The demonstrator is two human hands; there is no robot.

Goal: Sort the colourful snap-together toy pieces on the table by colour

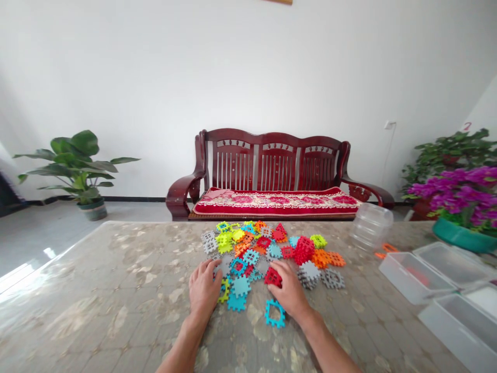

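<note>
Interlocking plastic tiles with notched edges lie in a loose, colourful heap at the middle of the table. At its left side, my left hand (204, 286) has its fingers and thumb bent around the edge of a grey tile (225, 267). My right hand (288, 288) grips a red window tile (273, 277) between thumb and fingers. Close to my left hand lie a light blue solid tile (240, 286) and a yellow-green tile (224, 291). Below my right hand rests a blue frame tile (275, 313). Stacked red tiles (304, 250) and grey tiles (310, 271) stand right of it.
Clear plastic boxes (417, 274) sit at the table's right, beside a clear rounded container (371, 226) and an orange piece (388, 247). Purple flowers in a teal pot (462, 235) stand behind them. A wooden bench (277, 155) is beyond the patterned tabletop (128, 290).
</note>
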